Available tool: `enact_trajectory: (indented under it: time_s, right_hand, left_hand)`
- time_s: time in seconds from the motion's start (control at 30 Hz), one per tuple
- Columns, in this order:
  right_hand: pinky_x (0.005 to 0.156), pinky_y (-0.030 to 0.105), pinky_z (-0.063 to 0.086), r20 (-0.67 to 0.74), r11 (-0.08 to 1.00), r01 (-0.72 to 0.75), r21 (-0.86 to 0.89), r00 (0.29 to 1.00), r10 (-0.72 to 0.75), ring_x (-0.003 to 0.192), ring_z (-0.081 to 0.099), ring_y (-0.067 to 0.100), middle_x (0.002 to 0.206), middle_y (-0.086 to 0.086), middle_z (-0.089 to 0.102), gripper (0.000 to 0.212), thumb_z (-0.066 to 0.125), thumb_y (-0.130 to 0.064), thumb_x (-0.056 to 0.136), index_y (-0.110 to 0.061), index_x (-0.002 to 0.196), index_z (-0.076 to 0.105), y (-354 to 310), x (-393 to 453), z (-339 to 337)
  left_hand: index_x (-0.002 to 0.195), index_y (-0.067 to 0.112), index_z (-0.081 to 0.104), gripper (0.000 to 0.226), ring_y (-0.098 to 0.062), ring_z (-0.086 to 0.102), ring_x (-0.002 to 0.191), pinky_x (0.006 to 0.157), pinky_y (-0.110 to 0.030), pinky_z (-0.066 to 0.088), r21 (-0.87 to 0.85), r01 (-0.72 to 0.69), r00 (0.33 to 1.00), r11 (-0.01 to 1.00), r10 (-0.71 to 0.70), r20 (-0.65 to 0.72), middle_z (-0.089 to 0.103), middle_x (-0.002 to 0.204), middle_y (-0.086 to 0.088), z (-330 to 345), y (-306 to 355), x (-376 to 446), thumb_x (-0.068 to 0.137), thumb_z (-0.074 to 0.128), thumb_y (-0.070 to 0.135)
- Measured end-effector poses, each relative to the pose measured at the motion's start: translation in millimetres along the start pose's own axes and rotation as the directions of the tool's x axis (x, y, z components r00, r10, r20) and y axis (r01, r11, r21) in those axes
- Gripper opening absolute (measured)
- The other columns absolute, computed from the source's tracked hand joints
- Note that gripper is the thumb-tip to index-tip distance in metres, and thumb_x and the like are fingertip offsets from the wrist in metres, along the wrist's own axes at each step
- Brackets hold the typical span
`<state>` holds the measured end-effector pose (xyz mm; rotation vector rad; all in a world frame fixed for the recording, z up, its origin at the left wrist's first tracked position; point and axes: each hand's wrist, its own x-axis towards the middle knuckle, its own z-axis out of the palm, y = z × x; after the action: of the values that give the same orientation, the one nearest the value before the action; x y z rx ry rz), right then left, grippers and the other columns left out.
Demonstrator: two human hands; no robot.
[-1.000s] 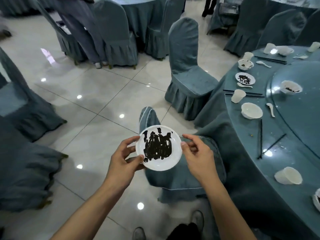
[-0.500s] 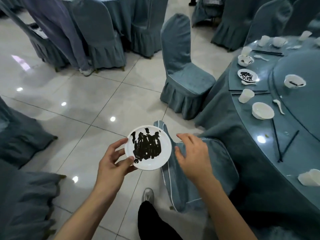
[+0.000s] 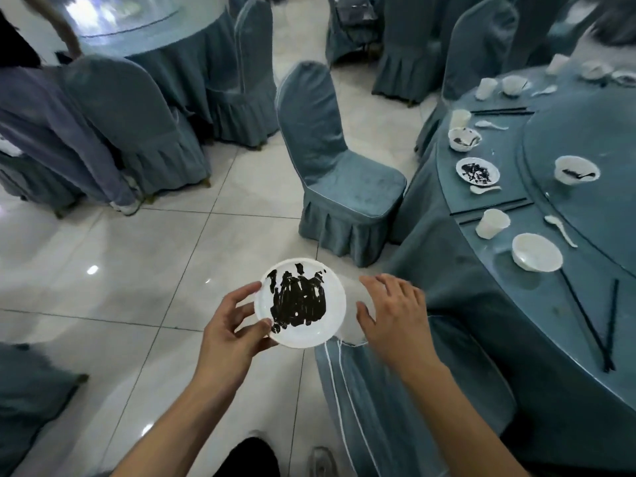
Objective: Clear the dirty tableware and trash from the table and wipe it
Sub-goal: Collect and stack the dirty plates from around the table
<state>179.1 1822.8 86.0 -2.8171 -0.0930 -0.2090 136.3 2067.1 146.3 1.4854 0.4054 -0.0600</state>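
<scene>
Tiled floor, left hand (image 3: 230, 333) gripping smeared plate (image 3: 300, 302), underside hidden

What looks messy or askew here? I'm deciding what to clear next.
The chopsticks near the table edge lie splayed and crossed rather than side by side. The plate gripped by the left hand is smeared dark. A cup looks tipped.

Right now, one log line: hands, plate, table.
left hand: holds smeared plate over floor | right hand: open, empty, beside plate | table: bowls, cups, spoons, chopsticks not yet cleared
</scene>
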Motion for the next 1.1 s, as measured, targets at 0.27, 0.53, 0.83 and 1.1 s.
enact_trajectory:
  time_s: [0.27, 0.53, 0.83, 1.1]
  right_hand:
    - [0.099, 0.045, 0.041, -0.048, 0.976, -0.213, -0.044, 0.976, 0.211, 0.114, 0.056, 0.024, 0.126, 0.0, 0.06, 0.041, 0.06, -0.039, 0.091, -0.025, 0.129, 0.058, -8, 89, 31]
    - [0.096, 0.043, 0.042, -0.127, 0.869, -0.495, -0.022, 0.863, 0.488, 0.111, 0.057, 0.024, 0.123, -0.002, 0.061, 0.045, 0.064, -0.035, 0.089, -0.027, 0.132, 0.058, -33, 174, 42]
    - [0.09, 0.043, 0.044, -0.184, 0.74, -0.672, -0.036, 0.732, 0.656, 0.106, 0.059, 0.025, 0.118, -0.002, 0.062, 0.04, 0.065, -0.034, 0.089, -0.028, 0.128, 0.06, 2, 230, 48]
    - [0.096, 0.043, 0.041, -0.173, 0.686, -0.728, -0.006, 0.676, 0.716, 0.111, 0.057, 0.026, 0.121, 0.0, 0.061, 0.04, 0.062, -0.035, 0.092, -0.026, 0.131, 0.058, 96, 300, 47]
  left_hand:
    - [0.127, 0.024, 0.062, 0.052, -0.026, 0.075, 0.096, 0.075, -0.039, 0.063, 0.063, 0.031, 0.974, 0.997, -0.045, 0.223, 0.074, 0.114, -0.008, 17, 27, 146, 0.091, 0.062, -0.014]
    - [0.123, 0.031, 0.064, 0.051, -0.027, 0.074, 0.099, 0.077, -0.042, 0.064, 0.163, -0.015, 0.882, 0.987, -0.063, 0.466, 0.07, 0.122, -0.009, 35, 75, 291, 0.091, 0.065, -0.009]
    - [0.119, 0.028, 0.067, 0.051, -0.032, 0.07, 0.104, 0.074, -0.04, 0.063, 0.177, 0.034, 0.802, 0.984, -0.133, 0.583, 0.069, 0.122, -0.012, 94, 86, 388, 0.09, 0.062, -0.014]
    - [0.126, 0.021, 0.064, 0.05, -0.029, 0.072, 0.102, 0.075, -0.041, 0.063, 0.203, -0.003, 0.784, 0.979, -0.124, 0.609, 0.072, 0.116, -0.009, 191, 95, 454, 0.091, 0.061, -0.015]
